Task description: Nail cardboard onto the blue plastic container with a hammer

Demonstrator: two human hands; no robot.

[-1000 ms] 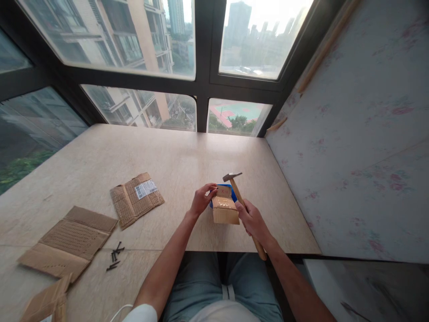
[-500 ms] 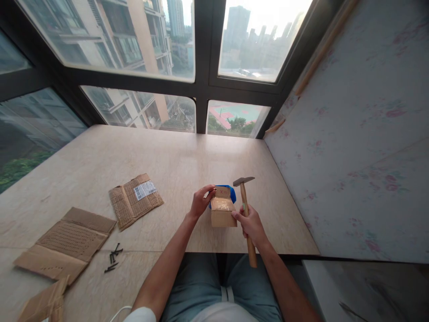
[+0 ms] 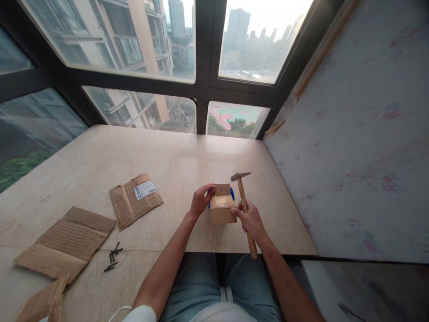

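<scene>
A folded piece of cardboard [image 3: 223, 202] with shiny clear tape lies over a blue object [image 3: 232, 194] near the counter's front edge. Most of the blue object is hidden beneath it. My left hand [image 3: 200, 201] pinches the cardboard's far left corner between thumb and fingers; whether something small is also in that pinch I cannot tell. Closed around the wooden handle of a hammer [image 3: 244, 203] is my right hand [image 3: 251, 221], its thumb against the cardboard's right side. The hammer's metal head points away from me, above the counter.
On the left of the counter [image 3: 174, 161] lie a cardboard sheet with a white label [image 3: 145, 190], a larger punctured sheet [image 3: 67, 243] and another cardboard piece [image 3: 45, 304]. Several dark nails [image 3: 113, 257] are scattered nearby. Windows stand behind; a flowered wall [image 3: 362, 170] borders the right.
The cardboard's far flap has tilted up and covers more of the blue object. The hammer has shifted slightly left and away from me. Both hands keep their hold.
</scene>
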